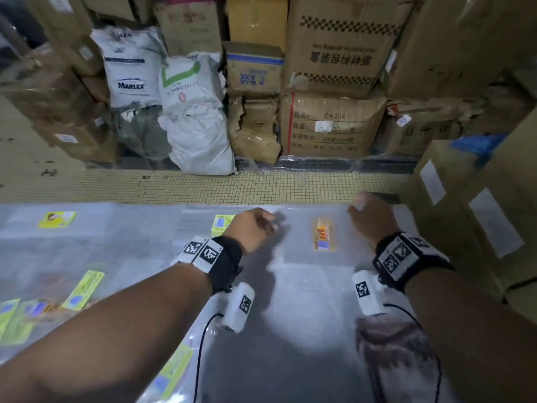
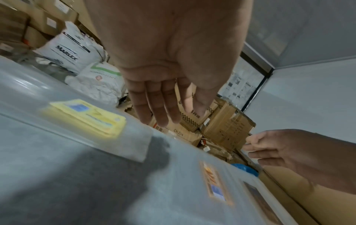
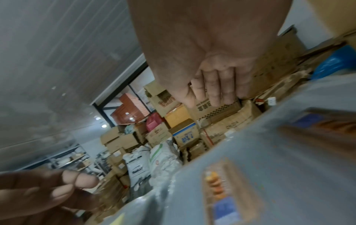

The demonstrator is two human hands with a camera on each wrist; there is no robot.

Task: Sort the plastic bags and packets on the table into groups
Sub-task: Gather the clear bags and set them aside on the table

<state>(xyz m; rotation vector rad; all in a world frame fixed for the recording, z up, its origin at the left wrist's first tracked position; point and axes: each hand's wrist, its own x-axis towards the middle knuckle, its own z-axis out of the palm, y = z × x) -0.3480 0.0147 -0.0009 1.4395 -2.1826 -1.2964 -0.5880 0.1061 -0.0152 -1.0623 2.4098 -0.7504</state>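
Plastic bags (image 1: 313,237) on tabletop (image 1: 290,330): thin, limp, slippery; best pinched at edge. Left hand (image 1: 252,228), right hand (image 1: 370,218) relaxed, empty.

Both forearms are bare, with no sleeves in sight. The left wrist carries a black fabric band (image 1: 225,264) with white square tags (image 1: 200,251) printed in black block patterns fixed along its upper side. Below it hangs a white, rounded box (image 1: 239,306), the wrist camera unit, bearing one more black-and-white tag; a thin black cable (image 1: 200,356) runs from it back along the arm. The right wrist wears a matching black band (image 1: 409,260) with the same kind of patterned white tags, a like white box (image 1: 367,292) with its own tag, and a black cable (image 1: 433,353) trailing back.
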